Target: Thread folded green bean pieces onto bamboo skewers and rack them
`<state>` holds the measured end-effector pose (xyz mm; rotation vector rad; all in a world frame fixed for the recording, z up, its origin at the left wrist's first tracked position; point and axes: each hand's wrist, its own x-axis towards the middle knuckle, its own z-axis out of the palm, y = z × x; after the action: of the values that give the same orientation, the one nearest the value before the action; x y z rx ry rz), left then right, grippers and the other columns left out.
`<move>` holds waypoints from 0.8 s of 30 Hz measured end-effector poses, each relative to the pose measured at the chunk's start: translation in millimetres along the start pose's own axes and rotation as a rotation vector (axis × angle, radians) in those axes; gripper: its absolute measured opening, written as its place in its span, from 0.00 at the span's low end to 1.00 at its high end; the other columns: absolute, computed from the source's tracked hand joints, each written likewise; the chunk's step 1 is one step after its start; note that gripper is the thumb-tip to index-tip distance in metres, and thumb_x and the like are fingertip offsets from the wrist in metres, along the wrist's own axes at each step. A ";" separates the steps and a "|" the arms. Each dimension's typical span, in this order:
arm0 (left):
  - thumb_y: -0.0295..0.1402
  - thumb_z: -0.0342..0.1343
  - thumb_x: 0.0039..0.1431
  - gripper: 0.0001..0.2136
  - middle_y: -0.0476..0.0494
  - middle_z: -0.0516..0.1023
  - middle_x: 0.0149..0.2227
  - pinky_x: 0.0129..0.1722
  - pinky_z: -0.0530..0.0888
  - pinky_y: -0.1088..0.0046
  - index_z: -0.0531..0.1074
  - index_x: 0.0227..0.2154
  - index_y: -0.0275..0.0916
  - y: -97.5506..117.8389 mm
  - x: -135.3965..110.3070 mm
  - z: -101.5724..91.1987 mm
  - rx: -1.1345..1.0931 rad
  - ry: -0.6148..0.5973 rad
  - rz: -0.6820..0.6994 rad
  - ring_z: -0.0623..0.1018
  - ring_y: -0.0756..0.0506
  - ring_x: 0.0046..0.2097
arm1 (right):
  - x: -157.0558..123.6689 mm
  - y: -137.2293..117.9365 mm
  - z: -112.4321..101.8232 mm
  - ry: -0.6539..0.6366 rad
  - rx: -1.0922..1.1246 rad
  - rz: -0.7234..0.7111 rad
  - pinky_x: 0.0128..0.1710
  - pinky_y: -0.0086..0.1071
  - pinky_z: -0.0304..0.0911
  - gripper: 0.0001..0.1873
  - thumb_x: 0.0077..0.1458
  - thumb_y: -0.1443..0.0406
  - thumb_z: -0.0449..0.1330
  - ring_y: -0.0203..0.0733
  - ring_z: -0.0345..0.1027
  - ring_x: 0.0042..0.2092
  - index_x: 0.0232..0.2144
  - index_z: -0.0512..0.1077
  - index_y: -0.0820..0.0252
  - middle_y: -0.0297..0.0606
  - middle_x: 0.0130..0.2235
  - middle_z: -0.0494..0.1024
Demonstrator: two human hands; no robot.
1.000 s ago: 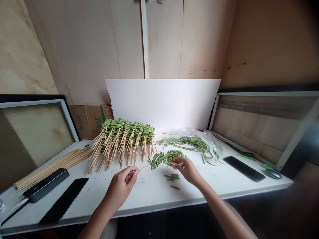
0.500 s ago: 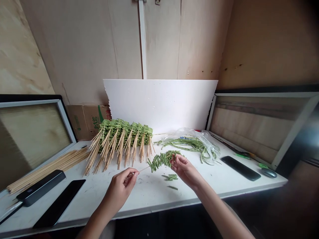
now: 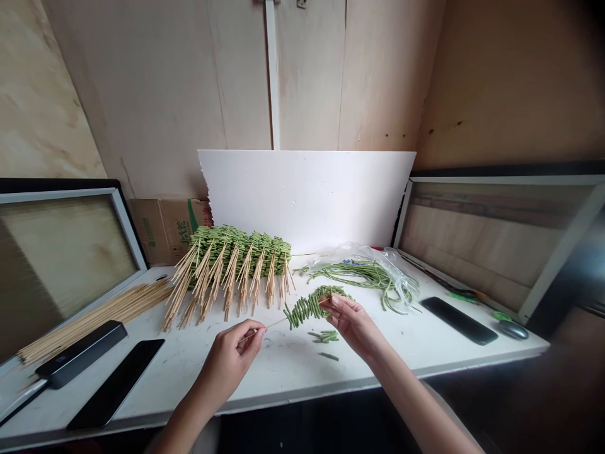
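My left hand [image 3: 232,358] pinches the bare end of a thin bamboo skewer [image 3: 274,323] that carries a row of short green bean pieces [image 3: 305,308]. My right hand [image 3: 353,324] is closed at the skewer's far tip, fingers pinched on a bean piece there. A few loose cut bean pieces [image 3: 326,337] lie on the white table [image 3: 283,372] just below the skewer. Behind the skewer lies a small heap of cut bean pieces [image 3: 338,291].
A stack of finished bean skewers [image 3: 231,265] lies at the back left, with bare skewers [image 3: 94,318] further left. Long green beans on a plastic bag [image 3: 368,274] lie at the back right. Dark flat devices [image 3: 116,384] [image 3: 458,320], a white foam board [image 3: 307,195] and framed panels surround the table.
My right hand has lifted from the heap of cut pieces to the skewer's tip. The loaded skewer has tilted up slightly. My left hand has barely moved.
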<state>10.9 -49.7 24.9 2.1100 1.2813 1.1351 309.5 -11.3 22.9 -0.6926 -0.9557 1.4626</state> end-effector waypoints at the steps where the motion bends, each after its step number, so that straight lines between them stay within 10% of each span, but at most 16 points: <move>1: 0.43 0.51 0.70 0.15 0.46 0.76 0.29 0.29 0.70 0.77 0.76 0.37 0.38 -0.5 0.1 0.2 0.002 -0.006 -0.009 0.74 0.48 0.29 | -0.2 -0.2 0.2 0.004 -0.008 -0.003 0.41 0.32 0.69 0.12 0.50 0.57 0.75 0.48 0.75 0.51 0.36 0.84 0.56 0.42 0.44 0.84; 24: 0.42 0.51 0.70 0.13 0.48 0.74 0.29 0.30 0.68 0.77 0.76 0.38 0.39 -2.3 -0.6 0.0 0.043 -0.017 0.006 0.72 0.49 0.29 | -1.8 11.6 8.4 0.118 -0.129 -0.092 0.37 0.33 0.71 0.13 0.48 0.55 0.75 0.53 0.74 0.53 0.34 0.85 0.56 0.44 0.42 0.85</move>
<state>9.6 -49.1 23.0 2.1512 1.3030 1.0997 296.8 -14.1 16.8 -0.8098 -0.9832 1.2734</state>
